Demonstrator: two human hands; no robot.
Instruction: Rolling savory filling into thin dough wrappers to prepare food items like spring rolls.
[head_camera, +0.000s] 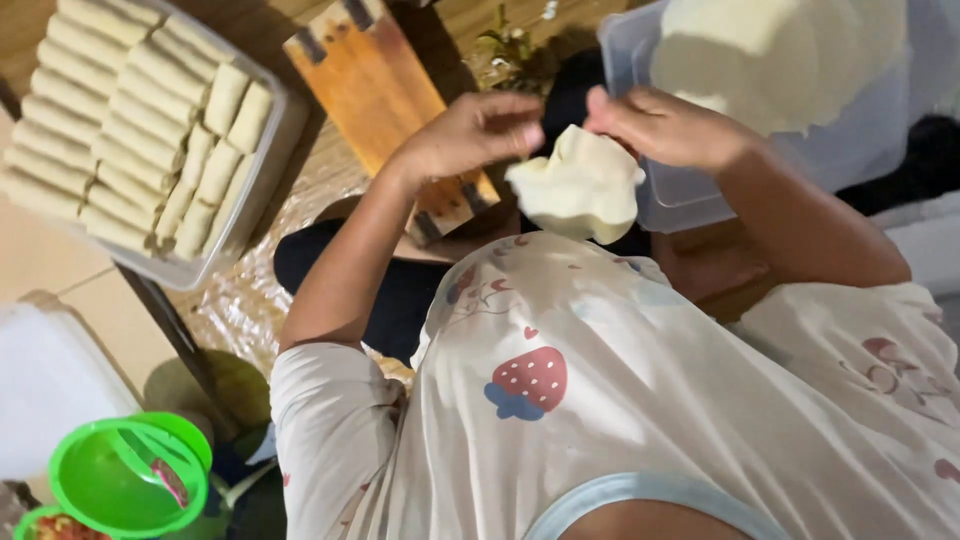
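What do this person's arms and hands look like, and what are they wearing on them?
Both arms are bare from the upper arm down. Short, loose sleeves of a pale cream shirt, printed with red strawberries and small hearts, cover only the shoulders. The left hand and right hand are bare: no gloves. No rings, watch or bracelet can be seen on either one.

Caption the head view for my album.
Both hands, left hand and right hand, peel a thin wrapper.
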